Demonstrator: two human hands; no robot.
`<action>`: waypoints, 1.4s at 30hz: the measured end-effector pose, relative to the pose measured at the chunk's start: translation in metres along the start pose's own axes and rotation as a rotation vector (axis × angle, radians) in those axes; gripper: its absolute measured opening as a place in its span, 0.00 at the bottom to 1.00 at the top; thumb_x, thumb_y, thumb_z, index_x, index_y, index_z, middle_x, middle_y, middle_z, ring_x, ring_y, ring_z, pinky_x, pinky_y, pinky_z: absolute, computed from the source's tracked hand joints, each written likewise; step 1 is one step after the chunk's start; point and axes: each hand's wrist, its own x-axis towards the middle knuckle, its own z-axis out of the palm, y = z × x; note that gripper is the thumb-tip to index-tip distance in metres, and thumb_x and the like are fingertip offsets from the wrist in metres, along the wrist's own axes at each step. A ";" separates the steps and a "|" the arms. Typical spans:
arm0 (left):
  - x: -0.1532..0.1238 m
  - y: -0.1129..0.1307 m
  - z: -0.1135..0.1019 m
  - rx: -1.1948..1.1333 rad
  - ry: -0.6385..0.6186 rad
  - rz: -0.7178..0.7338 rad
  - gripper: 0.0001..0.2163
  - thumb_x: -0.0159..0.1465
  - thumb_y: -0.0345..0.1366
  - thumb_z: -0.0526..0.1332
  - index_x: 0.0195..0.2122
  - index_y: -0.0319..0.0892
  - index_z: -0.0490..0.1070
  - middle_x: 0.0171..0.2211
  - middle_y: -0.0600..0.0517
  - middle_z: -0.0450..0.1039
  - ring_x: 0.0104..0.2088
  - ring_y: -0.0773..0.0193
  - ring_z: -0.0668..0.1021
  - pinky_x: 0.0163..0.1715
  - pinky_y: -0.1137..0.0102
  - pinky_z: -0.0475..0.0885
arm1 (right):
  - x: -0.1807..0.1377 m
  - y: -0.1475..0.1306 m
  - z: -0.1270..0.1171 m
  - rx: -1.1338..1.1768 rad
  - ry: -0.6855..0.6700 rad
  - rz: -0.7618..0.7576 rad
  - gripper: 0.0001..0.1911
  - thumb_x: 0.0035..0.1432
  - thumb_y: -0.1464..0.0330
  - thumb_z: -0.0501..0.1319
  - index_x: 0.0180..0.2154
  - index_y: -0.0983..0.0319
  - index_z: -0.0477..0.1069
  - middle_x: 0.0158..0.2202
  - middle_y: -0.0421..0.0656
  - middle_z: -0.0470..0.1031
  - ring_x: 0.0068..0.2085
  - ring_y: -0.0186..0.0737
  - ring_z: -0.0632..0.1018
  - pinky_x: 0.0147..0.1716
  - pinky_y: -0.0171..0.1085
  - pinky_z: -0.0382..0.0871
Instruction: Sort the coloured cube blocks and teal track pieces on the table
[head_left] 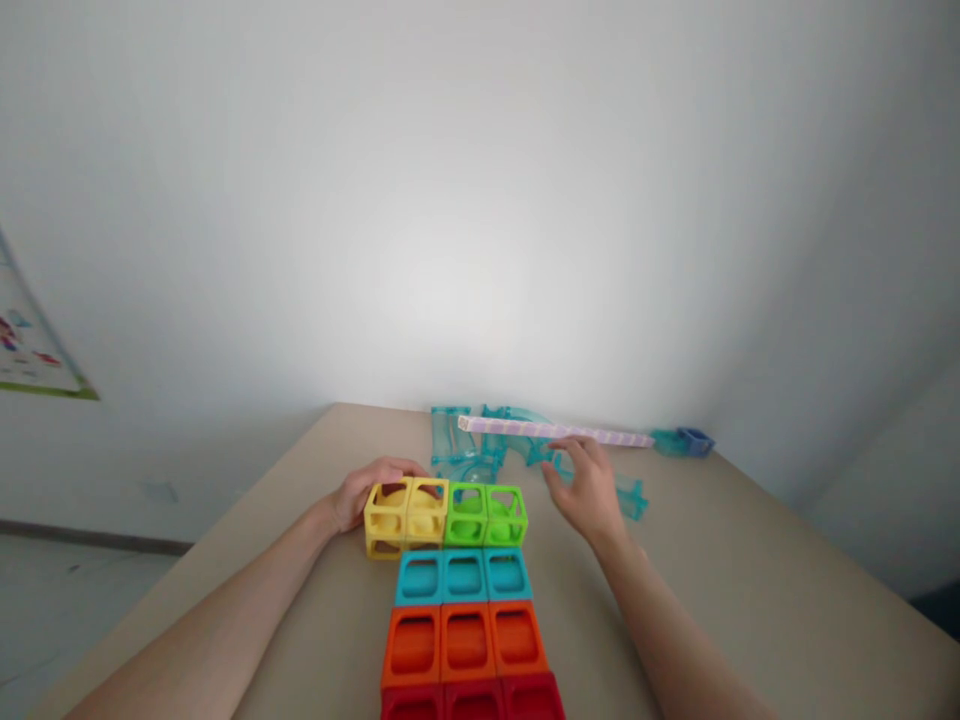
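Looking down from the head cam, the left hand (364, 495) is curled around the back left corner of two yellow cubes (407, 515), its fingertips hidden, so I can't tell if it's actually pinching them. Right beside the yellow pair are two green cubes (486, 515), making a row of four on the table (712, 580). Nearer the person: three light blue cubes (463, 577), then three orange cubes (466, 645), then three red cubes (472, 703) cut off by the bottom edge. The right hand (589, 490) is bare, thumb and fingers apart, near one purple striped stick (517, 428); can't tell if they touch. Clear teal pieces (491, 445) overlap too much to count, and one dark blue hollow piece (696, 442) sits far right. One poster (34, 350) pokes in at left, too cut off and blurry to read.
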 end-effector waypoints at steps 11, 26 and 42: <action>0.005 -0.003 -0.001 0.098 0.204 0.115 0.17 0.56 0.43 0.59 0.38 0.34 0.77 0.35 0.41 0.79 0.35 0.53 0.78 0.37 0.64 0.71 | -0.029 -0.056 0.009 0.485 -0.299 -0.326 0.23 0.56 0.61 0.63 0.53 0.59 0.67 0.43 0.46 0.73 0.42 0.43 0.74 0.43 0.41 0.69; -0.121 -0.020 0.109 1.004 0.098 0.455 0.15 0.63 0.49 0.55 0.43 0.45 0.70 0.53 0.41 0.65 0.52 0.50 0.71 0.52 0.59 0.67 | -0.025 -0.056 0.002 0.431 -0.234 -0.542 0.27 0.54 0.63 0.63 0.56 0.61 0.66 0.53 0.52 0.65 0.54 0.51 0.68 0.53 0.51 0.62; -0.115 -0.045 0.115 1.297 0.291 0.461 0.06 0.62 0.41 0.58 0.37 0.48 0.69 0.54 0.48 0.67 0.58 0.54 0.67 0.56 0.61 0.66 | -0.049 -0.107 -0.026 0.160 -0.488 -0.679 0.19 0.53 0.63 0.58 0.48 0.59 0.71 0.65 0.49 0.55 0.64 0.53 0.57 0.63 0.58 0.27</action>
